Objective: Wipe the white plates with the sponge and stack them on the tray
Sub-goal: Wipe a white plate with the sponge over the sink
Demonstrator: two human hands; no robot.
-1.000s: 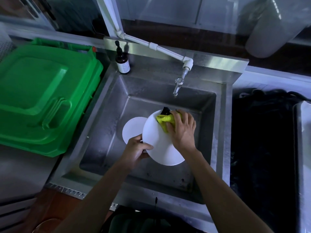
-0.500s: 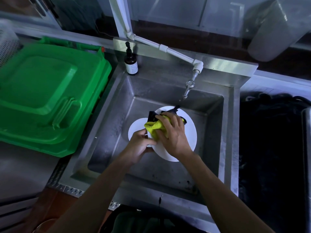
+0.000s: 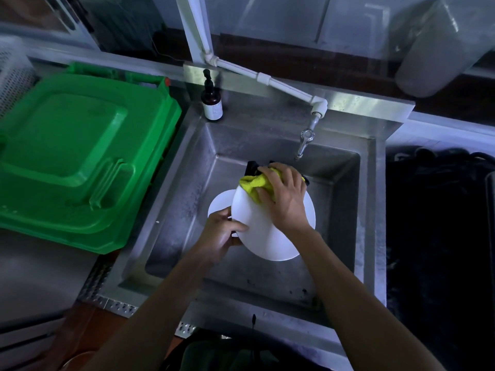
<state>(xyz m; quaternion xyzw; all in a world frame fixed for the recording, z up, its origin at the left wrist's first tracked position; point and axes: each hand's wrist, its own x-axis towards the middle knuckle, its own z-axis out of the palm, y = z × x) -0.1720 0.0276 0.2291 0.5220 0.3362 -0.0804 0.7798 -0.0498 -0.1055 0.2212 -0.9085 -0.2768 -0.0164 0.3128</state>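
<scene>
1. The sink (image 3: 369,210) is a deep square basin of brushed stainless steel, its walls dull and speckled, with dark spots on the floor near the front edge.
2. A white plastic pipe (image 3: 267,79) with jointed elbows runs diagonally down to a small metal tap (image 3: 305,143) hanging over the basin's back wall.
3. A dark brown pump bottle (image 3: 212,103) with a pale label stands upright on the sink's back left corner.
4. To the left lies a glossy green plastic lid (image 3: 80,156), moulded with raised panels and a ribbed handle.
5. The held plate (image 3: 267,236) is round, flat, smooth and plain white, tilted above the sink floor.
6. A second white plate (image 3: 218,203) lies lower in the basin, just left of the first and partly hidden behind it.
7. The sponge (image 3: 254,187) is a bright yellow, soft, crumpled pad with a dark backing showing behind it; it sits against the held plate's upper edge.
8. The left hand (image 3: 219,236) pinches the held plate's left rim, thumb on the upper face and fingers curled beneath.
9. The right hand (image 3: 286,199) reaches in from the lower right, fingers curved round the sponge and pressing it onto the plate.
</scene>
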